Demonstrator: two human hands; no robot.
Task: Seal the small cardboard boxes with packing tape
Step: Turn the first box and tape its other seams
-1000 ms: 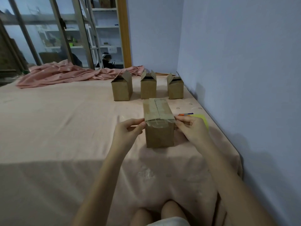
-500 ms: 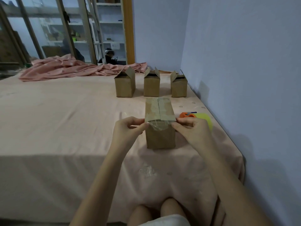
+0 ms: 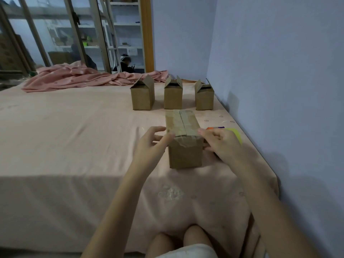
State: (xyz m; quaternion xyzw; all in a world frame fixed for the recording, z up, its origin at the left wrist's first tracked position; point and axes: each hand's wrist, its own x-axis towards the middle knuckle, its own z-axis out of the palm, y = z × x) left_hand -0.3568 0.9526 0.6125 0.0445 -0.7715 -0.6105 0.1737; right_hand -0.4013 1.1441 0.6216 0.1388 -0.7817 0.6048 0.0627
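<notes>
The bed, covered in a pale pink sheet, carries everything here, with a rumpled pink blanket along its far edge under the window. Three small cardboard boxes stand in a row near the far right corner, the left box, the middle box and the right box, all with flaps up and no tape visible on them. Nearer, in front of that row, sits the taped box, flaps closed and a strip of clear packing tape running along the top seam and folding down over the near face. Compared with half a second ago, the left hand has loosened: its thumb and forefinger then pinched at the near top corner, and now the fingers are spread and relaxed, only the tips brushing the box's left edge, holding nothing. The right hand has stayed against the right side, fingers loosely bent and resting on the cardboard; I cannot tell whether it grips. Behind it, partly hidden, lies a yellow-and-orange tape dispenser. This suggests the tape end is pressed home and this box is done, with three left.
</notes>
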